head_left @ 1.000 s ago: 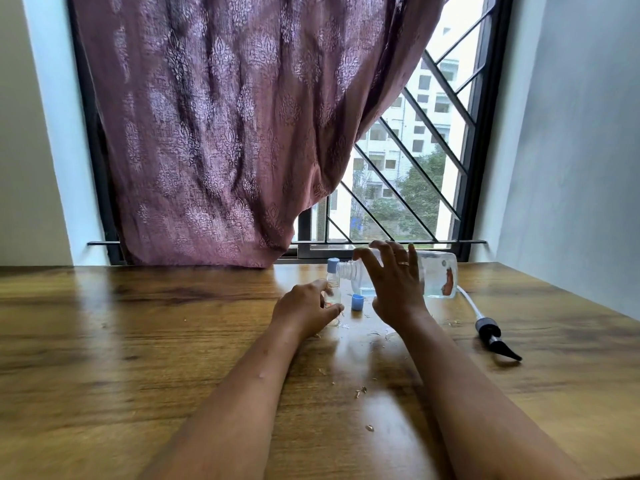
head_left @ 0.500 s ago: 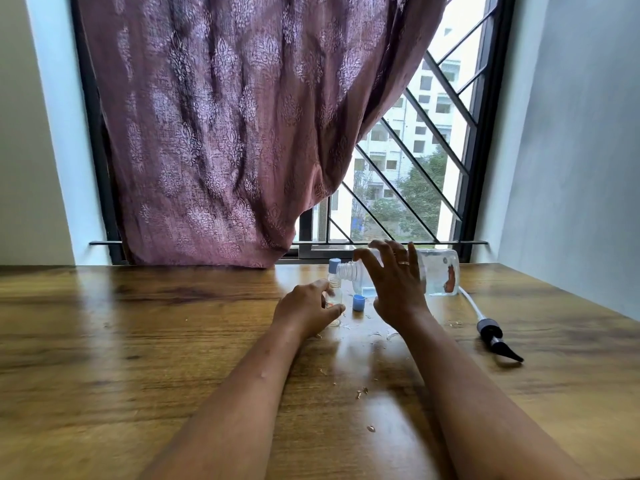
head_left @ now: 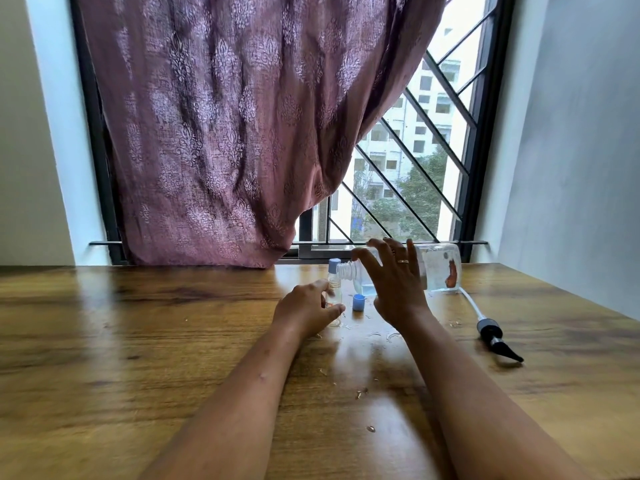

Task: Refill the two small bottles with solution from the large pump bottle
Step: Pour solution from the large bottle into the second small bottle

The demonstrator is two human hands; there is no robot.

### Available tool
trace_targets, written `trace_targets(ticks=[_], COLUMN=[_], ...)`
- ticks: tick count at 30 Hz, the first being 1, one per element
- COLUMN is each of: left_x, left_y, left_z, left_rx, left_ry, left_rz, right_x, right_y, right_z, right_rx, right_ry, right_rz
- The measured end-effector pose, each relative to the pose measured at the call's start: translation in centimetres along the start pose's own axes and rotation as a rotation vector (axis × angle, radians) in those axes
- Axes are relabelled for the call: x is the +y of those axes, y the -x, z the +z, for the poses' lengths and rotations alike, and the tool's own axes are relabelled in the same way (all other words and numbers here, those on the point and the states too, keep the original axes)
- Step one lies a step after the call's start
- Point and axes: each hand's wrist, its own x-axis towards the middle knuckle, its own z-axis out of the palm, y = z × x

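Large bottle (head_left: 440, 268) lies tipped sideways over the far middle of the table (head_left: 138, 341), right hand (head_left: 394, 285) curled around it, its neck above an open small bottle (head_left: 335, 296). The left hand (head_left: 306, 311) grips that small bottle; a loose blue cap (head_left: 358, 302) sits just right.

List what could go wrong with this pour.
1. The large bottle, tipped nearly flat by the right hand, has a neck wider than the small bottle in the left hand; solution could overshoot onto the table.
2. The loose blue cap lies just beside the pour and could get wet or knocked away.
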Motion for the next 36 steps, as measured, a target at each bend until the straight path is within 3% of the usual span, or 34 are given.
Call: trace_targets(ticks=[36], left_x=[-0.1], left_y=[-0.1], left_z=[0.1], left_rx=[0.001], left_ry=[0.005], left_rz=[0.005], right_x=[-0.2], right_y=[-0.3], right_z=[-1.1], right_rx=[-0.052], right_ry=[0.026], right_rz=[-0.028])
